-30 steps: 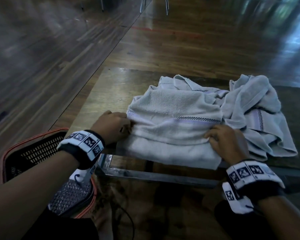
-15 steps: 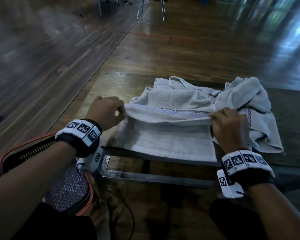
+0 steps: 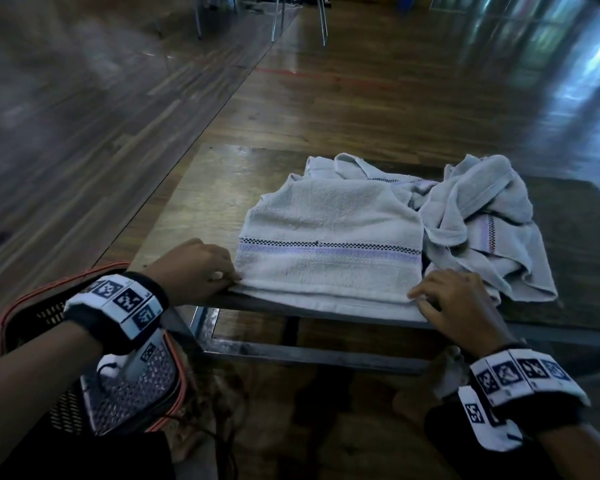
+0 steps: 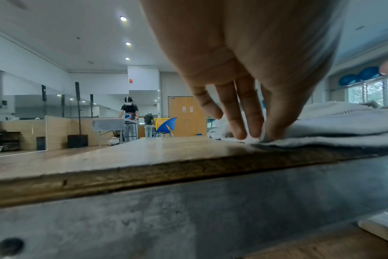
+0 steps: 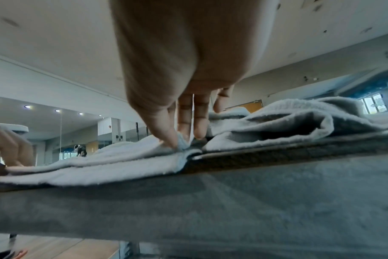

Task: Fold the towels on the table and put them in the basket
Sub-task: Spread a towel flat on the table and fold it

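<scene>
Two hands pinched the folded towel (image 3: 329,251) at the table's (image 3: 201,202) near edge, left hand (image 3: 194,268) on its left corner, right hand (image 3: 454,303) on its right, crumpled towel (image 3: 482,216) beside, basket (image 3: 28,306) below left.

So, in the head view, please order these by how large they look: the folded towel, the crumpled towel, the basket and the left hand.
1. Folded towel.
2. Crumpled towel, which looks about as large; I would not rank these two firmly.
3. Basket, partly hidden by the arm.
4. Left hand, smallest.
</scene>
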The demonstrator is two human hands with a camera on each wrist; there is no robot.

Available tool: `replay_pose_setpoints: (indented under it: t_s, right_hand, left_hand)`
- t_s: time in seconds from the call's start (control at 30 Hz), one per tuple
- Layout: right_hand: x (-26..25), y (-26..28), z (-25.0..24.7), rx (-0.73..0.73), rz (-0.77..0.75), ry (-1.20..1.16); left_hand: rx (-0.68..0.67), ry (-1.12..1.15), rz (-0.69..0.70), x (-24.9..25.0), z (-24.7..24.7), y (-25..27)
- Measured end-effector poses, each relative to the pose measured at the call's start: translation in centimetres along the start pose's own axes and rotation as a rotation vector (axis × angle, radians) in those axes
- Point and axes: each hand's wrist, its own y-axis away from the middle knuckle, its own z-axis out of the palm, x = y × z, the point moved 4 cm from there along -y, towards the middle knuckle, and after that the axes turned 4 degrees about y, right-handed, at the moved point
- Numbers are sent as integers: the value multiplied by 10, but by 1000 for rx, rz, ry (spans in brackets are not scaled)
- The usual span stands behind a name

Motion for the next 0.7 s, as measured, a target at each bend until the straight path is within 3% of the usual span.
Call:
replay_pose_setpoints:
  t_s: [0.1, 0.23, 0.47, 0.7]
  right_hand:
    - [1, 2, -9, 91, -27, -53]
    - [1, 10, 3, 9, -45, -57]
    - [3, 23, 16, -32, -140, -9]
    - [13, 30, 22, 88, -135, -60]
  left_hand:
    - [44, -16, 45, 2, -1, 0]
    - [-42, -60, 61, 1, 7, 3]
    - [55, -101, 21, 6, 17, 8]
    - [104, 11, -43, 3, 18, 6]
